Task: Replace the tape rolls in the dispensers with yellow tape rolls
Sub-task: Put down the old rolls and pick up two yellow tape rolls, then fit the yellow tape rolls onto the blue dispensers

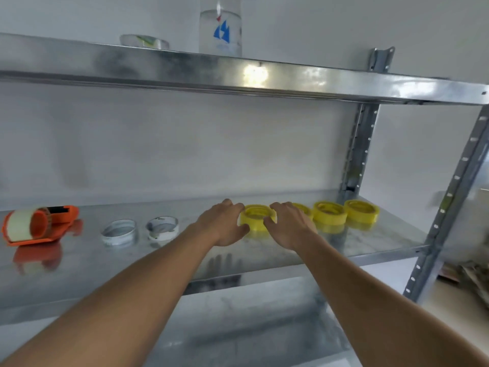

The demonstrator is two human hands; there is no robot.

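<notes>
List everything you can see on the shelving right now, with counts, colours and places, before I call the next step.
Yellow tape rolls: four, yellow, in a row on the right of the middle shelf; leftmost between both hands, second partly hidden behind the right hand, then third and fourth.
Orange plastic tape dispenser: one, orange, pale roll mounted in it, far left of the middle shelf.
Clear or whitish tape rolls: two, lying flat left of centre, one and one.
Clear plastic bottle with blue logo: one, top shelf.
Clear tape roll: one, top shelf, left of the bottle.
Galvanised metal shelf unit: one, silver-grey.
Cardboard scraps: brownish, low right; blurred.
Left hand: grips the leftmost yellow roll.
Right hand: grips the same roll.
</notes>
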